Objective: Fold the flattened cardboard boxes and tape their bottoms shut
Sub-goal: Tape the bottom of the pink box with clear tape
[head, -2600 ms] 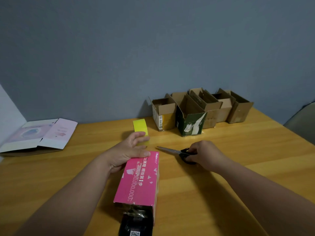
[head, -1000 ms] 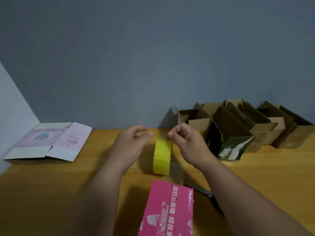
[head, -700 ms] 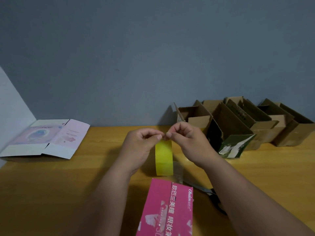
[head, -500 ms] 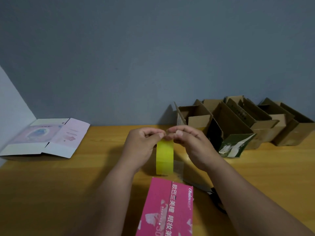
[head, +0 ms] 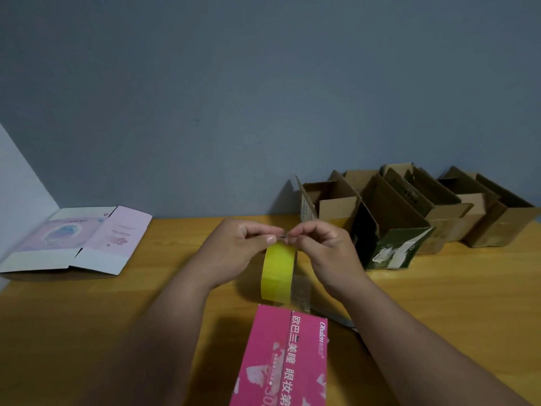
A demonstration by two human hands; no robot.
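The roll of tape (head: 278, 272) was held upright on its edge above the table (head: 439, 303), directly below both sets of fingertips, which were pinched together at its top. The left hand (head: 234, 253) and right hand (head: 325, 253) were equally near. A clear strip (head: 301, 288) hung beside the roll on the right. The pink box (head: 281, 361) lay just nearer than the roll, long axis running toward the person, its near end cut off. The scissors (head: 336, 317) were mostly hidden by the right forearm. Whether the tape's loose end was actually gripped could not be made out.
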